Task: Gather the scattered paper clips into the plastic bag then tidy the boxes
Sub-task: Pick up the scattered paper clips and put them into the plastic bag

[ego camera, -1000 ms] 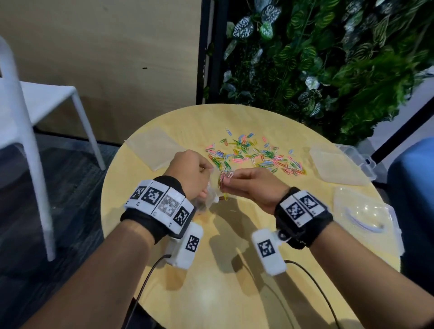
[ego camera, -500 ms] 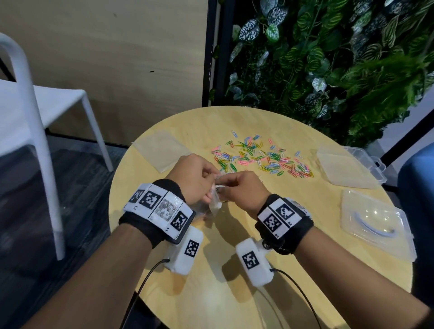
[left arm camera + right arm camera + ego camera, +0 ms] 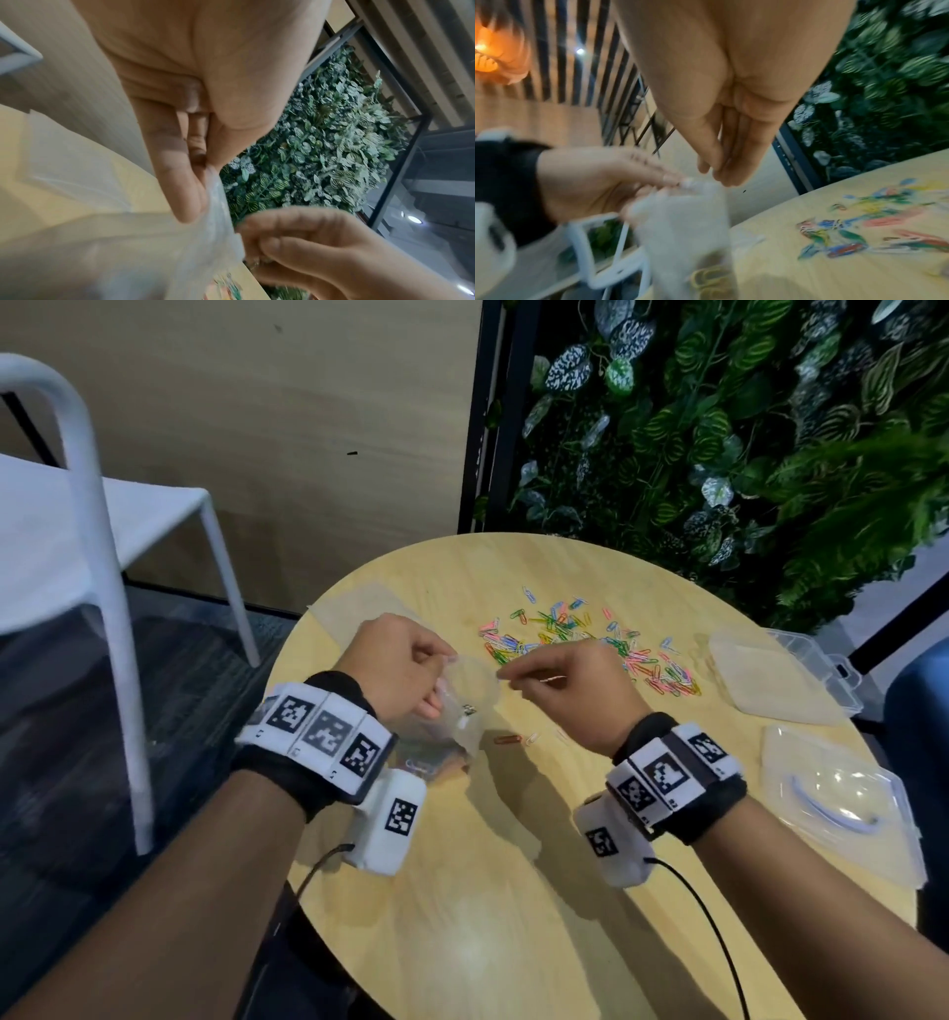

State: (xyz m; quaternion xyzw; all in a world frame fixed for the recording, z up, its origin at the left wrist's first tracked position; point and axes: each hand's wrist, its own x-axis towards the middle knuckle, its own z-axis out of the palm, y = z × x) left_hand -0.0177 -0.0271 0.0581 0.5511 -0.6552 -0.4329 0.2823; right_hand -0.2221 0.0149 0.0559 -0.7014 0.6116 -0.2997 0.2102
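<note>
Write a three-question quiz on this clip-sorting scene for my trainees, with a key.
1. True or false: the bag lies flat on the table.
2. Where is the coloured heap of clips? A) loose on the table B) inside a box C) on the chair
3. Fill in: the left hand grips the ____.

Key: 1 false, it is held up off the table; 2 A; 3 bag.
</note>
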